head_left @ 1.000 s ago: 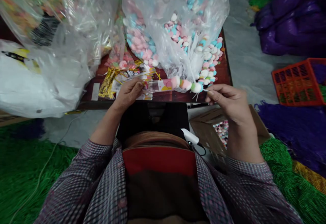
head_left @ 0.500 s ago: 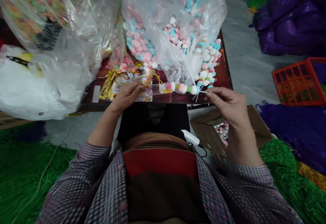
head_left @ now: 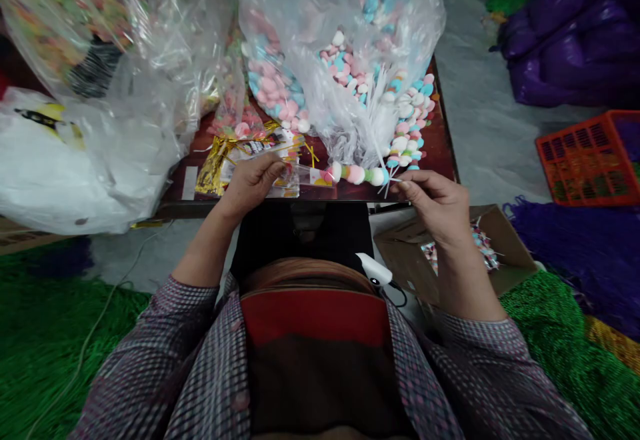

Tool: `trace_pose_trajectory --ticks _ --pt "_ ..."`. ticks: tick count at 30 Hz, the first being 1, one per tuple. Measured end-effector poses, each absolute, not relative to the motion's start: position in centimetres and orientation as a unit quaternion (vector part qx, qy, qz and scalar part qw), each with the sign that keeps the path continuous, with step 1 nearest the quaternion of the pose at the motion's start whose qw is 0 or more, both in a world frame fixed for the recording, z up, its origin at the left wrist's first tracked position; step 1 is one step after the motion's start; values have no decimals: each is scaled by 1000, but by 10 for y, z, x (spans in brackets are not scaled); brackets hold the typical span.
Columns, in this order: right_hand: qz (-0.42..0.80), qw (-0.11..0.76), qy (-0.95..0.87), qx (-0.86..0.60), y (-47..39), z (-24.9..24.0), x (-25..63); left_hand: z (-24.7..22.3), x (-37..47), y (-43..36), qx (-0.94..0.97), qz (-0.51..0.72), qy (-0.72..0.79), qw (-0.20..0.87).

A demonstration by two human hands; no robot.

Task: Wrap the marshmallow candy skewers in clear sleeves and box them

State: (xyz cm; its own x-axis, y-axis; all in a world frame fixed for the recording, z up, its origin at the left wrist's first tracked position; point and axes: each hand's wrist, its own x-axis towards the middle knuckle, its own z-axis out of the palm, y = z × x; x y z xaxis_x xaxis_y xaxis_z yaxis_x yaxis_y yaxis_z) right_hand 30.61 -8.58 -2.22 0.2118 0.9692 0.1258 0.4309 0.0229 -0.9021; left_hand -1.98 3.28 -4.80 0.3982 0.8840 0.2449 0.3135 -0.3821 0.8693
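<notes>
My left hand [head_left: 257, 180] pinches the left end of a narrow clear sleeve [head_left: 300, 173] with a printed patch near its right part. A candy skewer [head_left: 356, 174] of pink, white, green and blue pieces lies level, its left end at or inside the sleeve. On the right, the fingers of my right hand [head_left: 433, 200] are closed on the skewer's thin white stick [head_left: 396, 179]. Gold twist ties [head_left: 207, 170] and printed sleeves [head_left: 250, 150] lie on the table behind my left hand. Several white sticks [head_left: 377, 113] stand beside loose candies [head_left: 413, 123].
Big clear candy bags [head_left: 280, 40] cover the back of the table [head_left: 445, 140]. A white bag [head_left: 75, 167] sits at the left. Below the table's right side is a cardboard box [head_left: 510, 253]; an orange crate [head_left: 585, 160] stands further right.
My right hand has moved a little left with the stick. The candy pieces have shifted left, and the first pink one now overlaps the printed patch of the sleeve.
</notes>
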Motion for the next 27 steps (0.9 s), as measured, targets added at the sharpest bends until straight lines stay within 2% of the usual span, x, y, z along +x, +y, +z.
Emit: trace_pose_trajectory --ticks 9,15,19,24,27 --pt "385 477 -495 -615 -84 -28 297 -54 -18 27 671 477 446 351" --pt "449 514 -454 -573 -82 -35 277 -66 4 28 486 575 416 510" --pt "463 518 -447 -563 -82 -43 259 -50 23 33 357 595 415 589" --pt "455 524 -448 -564 -86 -52 236 -18 50 29 287 609 378 635" --pt "436 527 -452 -572 -88 -59 223 -16 67 24 272 614 397 626"
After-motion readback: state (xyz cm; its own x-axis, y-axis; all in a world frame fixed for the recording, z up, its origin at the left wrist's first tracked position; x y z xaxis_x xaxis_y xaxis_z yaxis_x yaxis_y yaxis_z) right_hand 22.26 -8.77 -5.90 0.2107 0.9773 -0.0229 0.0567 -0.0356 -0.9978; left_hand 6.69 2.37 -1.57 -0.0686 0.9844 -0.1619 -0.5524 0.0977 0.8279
